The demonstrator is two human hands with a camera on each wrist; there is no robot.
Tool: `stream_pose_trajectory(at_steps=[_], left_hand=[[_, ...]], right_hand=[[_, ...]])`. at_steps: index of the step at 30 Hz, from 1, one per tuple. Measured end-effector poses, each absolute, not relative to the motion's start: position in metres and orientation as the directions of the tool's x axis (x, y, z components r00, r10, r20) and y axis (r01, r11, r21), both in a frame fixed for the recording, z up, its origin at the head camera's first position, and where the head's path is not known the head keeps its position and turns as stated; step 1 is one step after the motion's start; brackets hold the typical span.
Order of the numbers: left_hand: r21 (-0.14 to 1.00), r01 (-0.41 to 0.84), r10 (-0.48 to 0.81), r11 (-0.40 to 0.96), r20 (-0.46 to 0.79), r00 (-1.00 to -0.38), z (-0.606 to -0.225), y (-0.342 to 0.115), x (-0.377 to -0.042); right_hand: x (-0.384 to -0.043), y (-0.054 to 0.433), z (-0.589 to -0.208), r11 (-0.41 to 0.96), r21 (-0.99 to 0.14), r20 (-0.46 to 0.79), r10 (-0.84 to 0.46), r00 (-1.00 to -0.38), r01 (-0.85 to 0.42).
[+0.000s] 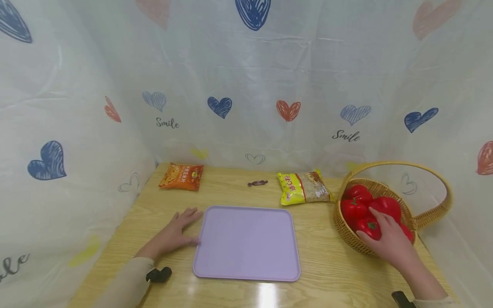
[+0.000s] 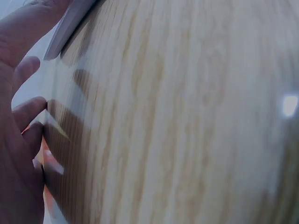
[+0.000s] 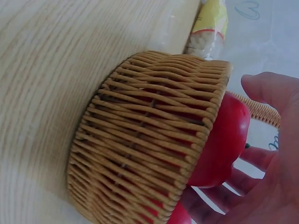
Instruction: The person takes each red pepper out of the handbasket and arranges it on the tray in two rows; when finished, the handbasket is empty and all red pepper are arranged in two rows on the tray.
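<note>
A pale wooden bench (image 1: 319, 269) stands inside a white curtain (image 1: 246, 77) printed with hearts and the word "Smile". At its middle lies a lilac tray (image 1: 246, 244), flat and bare. On the bench's right end sits a wicker basket (image 1: 346, 231) with a hoop handle, holding several red peppers (image 1: 356, 203).

The right hand (image 1: 389, 244) reaches over the basket's near rim and lies on the nearest pepper (image 1: 367, 226). In the right wrist view its grip is spread and gently curved about that pepper (image 3: 224, 140), fingers beneath it and thumb above; whether they press it cannot be told. The pepper is in the basket (image 3: 149, 140), showing above the woven wall.

The left hand (image 1: 175, 233) lies flat on the bench just left of the tray, grip spread, thumb at the tray's edge. The left wrist view shows those fingers (image 2: 21, 112) against the wood (image 2: 187, 116), with the tray's corner (image 2: 67, 23) beside them.

Along the back, well apart, lie a yellow packet (image 1: 304, 187) near the basket, an orange packet (image 1: 181, 176) at the left, and a small dark wrapped sweet (image 1: 257, 183) between them.
</note>
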State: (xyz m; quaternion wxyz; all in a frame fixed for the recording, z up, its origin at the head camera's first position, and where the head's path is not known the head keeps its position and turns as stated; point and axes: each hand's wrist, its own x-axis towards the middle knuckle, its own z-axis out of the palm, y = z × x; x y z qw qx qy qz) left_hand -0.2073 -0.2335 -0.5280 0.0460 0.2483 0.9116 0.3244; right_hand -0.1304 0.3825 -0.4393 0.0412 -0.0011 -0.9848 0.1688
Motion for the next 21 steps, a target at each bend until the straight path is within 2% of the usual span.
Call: stream_pose_trajectory(at_steps=[6,21], left_hand=[[0.588,0.450,0.504,0.673,0.081,-0.860,-0.5292,-0.2323,-0.2084],[0.569,0.465,0.522,0.679,0.072,-0.850,-0.5325,-0.2324,-0.2091]], right_hand=[[-0.1267,0.3871,-0.4417,0.941,-0.338,0.040,0.027,-0.999,0.012],[-0.1259,0.3911,-0.4448,0.937,-0.349,0.031,0.045,-0.999,0.032]])
